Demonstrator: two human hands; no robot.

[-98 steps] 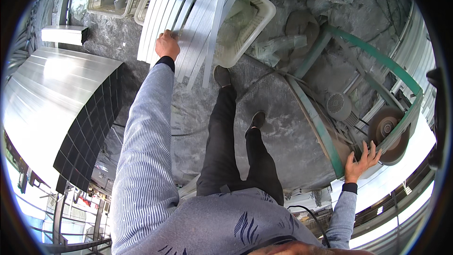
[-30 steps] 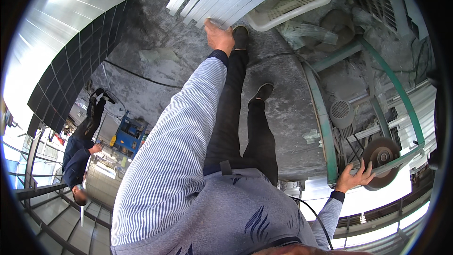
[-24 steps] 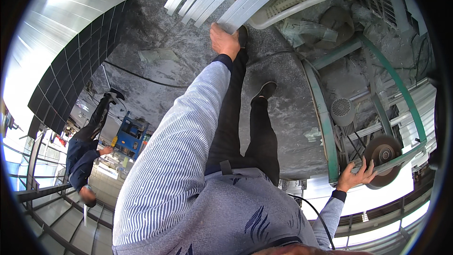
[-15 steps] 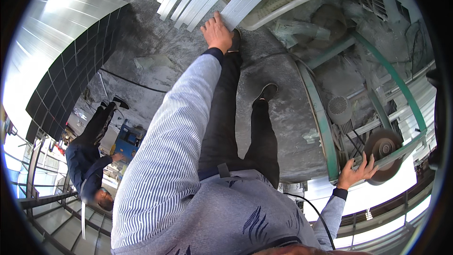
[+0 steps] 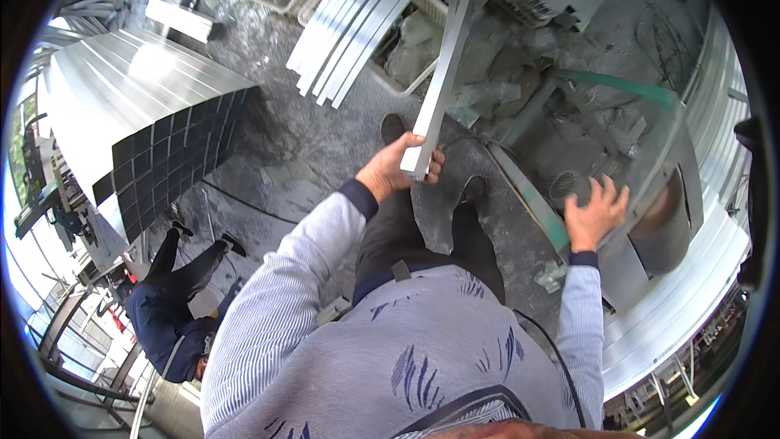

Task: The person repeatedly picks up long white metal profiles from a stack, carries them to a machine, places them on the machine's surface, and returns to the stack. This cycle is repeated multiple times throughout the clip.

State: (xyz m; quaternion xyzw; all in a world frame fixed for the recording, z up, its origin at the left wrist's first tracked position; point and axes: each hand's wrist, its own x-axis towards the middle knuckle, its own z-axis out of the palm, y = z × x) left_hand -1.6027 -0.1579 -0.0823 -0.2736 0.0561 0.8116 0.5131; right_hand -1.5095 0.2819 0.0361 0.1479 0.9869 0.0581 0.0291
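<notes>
With the green frame [image 5: 621,87] as our landmark, the biggest thing we see is the large silver stack [image 5: 146,85], well to its left, its dark gridded end turned toward us. Also left of the frame, below that stack in the view, another person [image 5: 166,329] in dark clothes is bent over; we cannot make out what they handle.

Beyond the frame's left side lies a row of silver bars [image 5: 357,28], side by side and untouched by either hand. Between that row and the frame is the single bar [image 5: 443,85] in use. As far as we can judge, that one bar is up and apart from the others, while the rest of the row is not yet picked up.

A pale basket [image 5: 394,86] sits left of the frame, partly behind our bar. The brown wheel [image 5: 662,228] is at the frame's right side, and we see no bar against it.

Our left hand [image 5: 406,167], left of the frame, grips the bar's near end, thumb on one side and fingers curled round the other; the bar slants up and away from it. Our right hand [image 5: 595,213], beside the frame, is spread and holds nothing; whether it touches the frame, we cannot tell.
</notes>
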